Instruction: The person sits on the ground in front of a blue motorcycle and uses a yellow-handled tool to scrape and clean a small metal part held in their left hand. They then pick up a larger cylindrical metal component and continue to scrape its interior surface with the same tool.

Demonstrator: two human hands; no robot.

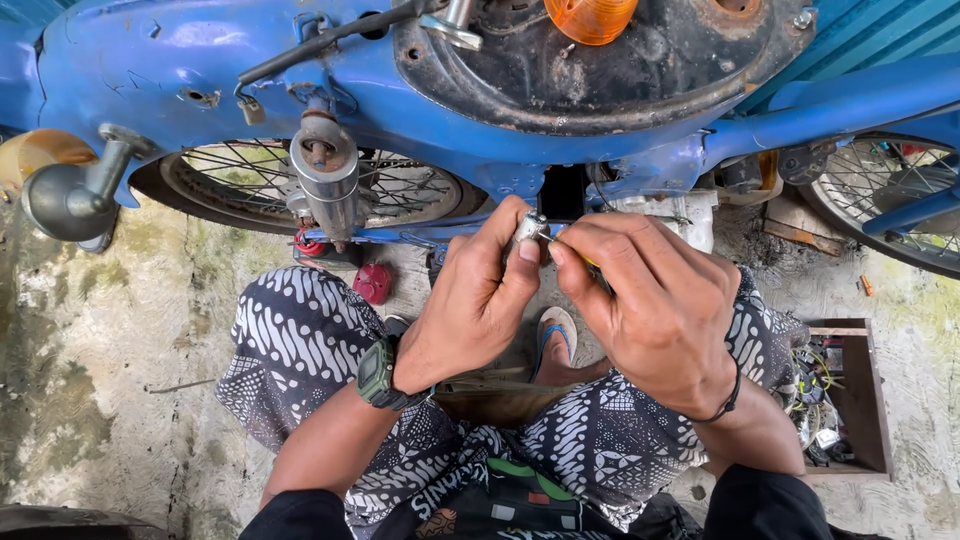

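Left hand (478, 300) pinches a small metal part (529, 226) at fingertip level above the knees; right hand (650, 305) is clenched on a thin yellow-handled tool (590, 263), its tip touching the part. Wooden box (868, 400) of bits on the floor (100, 370) to the right, red cap (373, 283) left. Behind: blue motorbike (200, 60), spoked wheel (300, 185), shock (328, 180).

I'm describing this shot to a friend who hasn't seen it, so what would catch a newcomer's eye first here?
First, the bright blue motorcycle frame filling the top of the view, with its spoked wheel beneath and an orange indicator lens above. Next, at centre, the left hand and right hand pinch a small silvery metal part together. An open wooden box of odds and ends sits at the right.
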